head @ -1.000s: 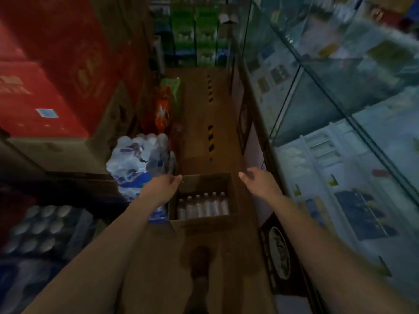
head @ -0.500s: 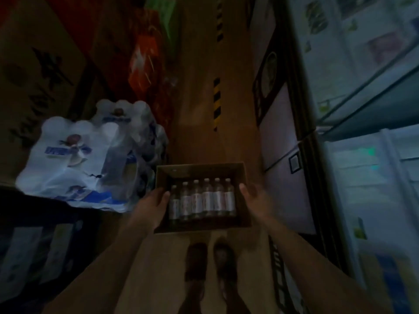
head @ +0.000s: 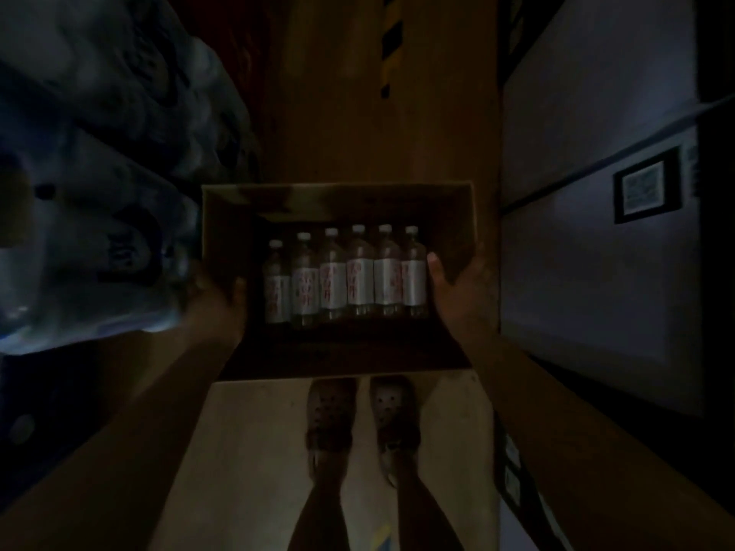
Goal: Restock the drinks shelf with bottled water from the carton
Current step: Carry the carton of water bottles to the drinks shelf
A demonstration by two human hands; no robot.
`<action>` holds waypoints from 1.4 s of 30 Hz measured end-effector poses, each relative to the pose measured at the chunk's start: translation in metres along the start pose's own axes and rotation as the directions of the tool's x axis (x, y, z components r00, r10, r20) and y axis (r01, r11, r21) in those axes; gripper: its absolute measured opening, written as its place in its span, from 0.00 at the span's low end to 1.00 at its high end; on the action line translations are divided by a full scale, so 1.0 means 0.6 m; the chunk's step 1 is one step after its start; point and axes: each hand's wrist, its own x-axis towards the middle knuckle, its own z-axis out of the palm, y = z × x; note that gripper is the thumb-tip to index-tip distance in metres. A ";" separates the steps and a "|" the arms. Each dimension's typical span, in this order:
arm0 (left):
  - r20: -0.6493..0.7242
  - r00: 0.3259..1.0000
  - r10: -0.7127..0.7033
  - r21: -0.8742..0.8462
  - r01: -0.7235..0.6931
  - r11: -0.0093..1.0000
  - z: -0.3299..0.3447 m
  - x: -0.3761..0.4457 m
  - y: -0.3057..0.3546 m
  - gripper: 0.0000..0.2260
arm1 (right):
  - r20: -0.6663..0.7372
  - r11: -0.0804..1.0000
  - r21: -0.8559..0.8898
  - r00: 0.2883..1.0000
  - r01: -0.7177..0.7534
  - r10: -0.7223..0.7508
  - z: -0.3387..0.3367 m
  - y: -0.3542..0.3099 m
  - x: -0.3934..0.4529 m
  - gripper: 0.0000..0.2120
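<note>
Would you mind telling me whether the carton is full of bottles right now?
No, the carton holds only a single row of six bottles, and its far half is bare.

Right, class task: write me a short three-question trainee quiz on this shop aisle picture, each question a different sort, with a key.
1. Count: how many bottles stand in the cardboard carton?
2. True or false: only the right hand holds the carton, while the left hand hangs free.
3. Choose: the shrink-wrapped bottle packs lie (a) to the carton's left, (b) inside it, (c) under the shoes.

Key:
1. Six, in one row, white caps up.
2. False. Each hand grips one side wall, thumbs inside the carton.
3. (a).
</note>
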 end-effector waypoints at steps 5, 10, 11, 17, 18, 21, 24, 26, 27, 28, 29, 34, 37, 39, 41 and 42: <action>-0.201 0.967 -0.159 -0.034 0.156 0.987 0.008 0.007 0.029 0.29 | -0.031 0.997 0.044 0.998 -0.058 0.059 0.016 0.017 0.039 0.36; -0.220 0.972 -0.086 0.006 0.089 0.996 0.006 -0.015 -0.001 0.26 | -0.043 1.000 0.022 0.999 0.004 -0.003 0.013 0.048 0.081 0.24; -0.236 0.969 -0.067 -0.003 0.068 0.998 0.010 -0.020 -0.012 0.25 | -0.046 0.999 0.052 0.999 0.008 -0.005 0.021 0.052 0.089 0.27; -0.150 0.970 -0.189 -0.344 0.128 0.930 0.052 -0.026 -0.039 0.22 | 0.012 0.994 0.031 0.995 -0.101 0.101 0.031 0.070 0.117 0.38; -0.118 0.970 -0.211 -0.398 0.148 0.906 0.055 -0.021 -0.037 0.22 | -0.002 0.994 0.017 0.994 -0.105 0.105 0.031 0.071 0.119 0.36; -0.089 0.978 -0.191 -0.428 0.135 0.894 0.057 -0.015 -0.042 0.18 | -0.047 0.991 -0.099 0.996 -0.086 0.081 0.026 0.066 0.116 0.34; -0.189 0.966 -0.175 -0.404 0.086 0.911 0.053 -0.021 -0.042 0.21 | -0.058 0.992 -0.107 0.996 -0.069 0.063 0.018 0.057 0.108 0.34; -0.216 0.958 -0.187 -0.412 0.084 0.907 0.056 -0.029 -0.044 0.22 | -0.071 0.992 -0.117 0.997 -0.037 0.028 0.012 0.060 0.106 0.34; -0.224 0.957 -0.184 -0.417 0.077 0.906 0.056 -0.034 -0.045 0.23 | -0.080 0.991 -0.130 0.997 -0.018 0.007 0.003 0.059 0.102 0.33; -0.234 0.956 -0.179 -0.419 0.067 0.905 0.052 -0.040 -0.043 0.23 | -0.085 0.989 -0.146 0.996 0.005 -0.017 -0.009 0.055 0.097 0.32; -0.242 0.954 -0.176 -0.419 0.060 0.906 0.047 -0.048 -0.041 0.22 | -0.084 0.987 -0.158 0.995 0.030 -0.044 -0.025 0.048 0.090 0.32; -0.209 0.963 -0.173 -0.423 0.070 0.903 -0.026 -0.113 -0.012 0.20 | -0.046 0.984 -0.138 0.992 0.111 -0.118 -0.136 0.011 0.050 0.31; -0.171 0.978 -0.117 -0.432 0.033 0.901 -0.086 -0.162 0.004 0.21 | -0.082 0.979 -0.119 0.981 0.165 -0.175 -0.212 -0.004 0.010 0.30; -0.176 0.981 -0.077 -0.447 -0.010 0.894 -0.135 -0.201 0.016 0.20 | -0.111 0.975 -0.112 0.973 0.192 -0.204 -0.264 -0.018 -0.018 0.30; -0.166 0.984 -0.062 -0.460 -0.021 0.887 -0.189 -0.242 0.028 0.20 | -0.110 0.970 -0.114 0.968 0.213 -0.225 -0.319 -0.029 -0.044 0.31; -0.147 0.987 -0.071 -0.465 -0.005 0.885 -0.215 -0.264 0.031 0.20 | -0.106 0.966 -0.117 0.964 0.231 -0.243 -0.348 -0.034 -0.061 0.30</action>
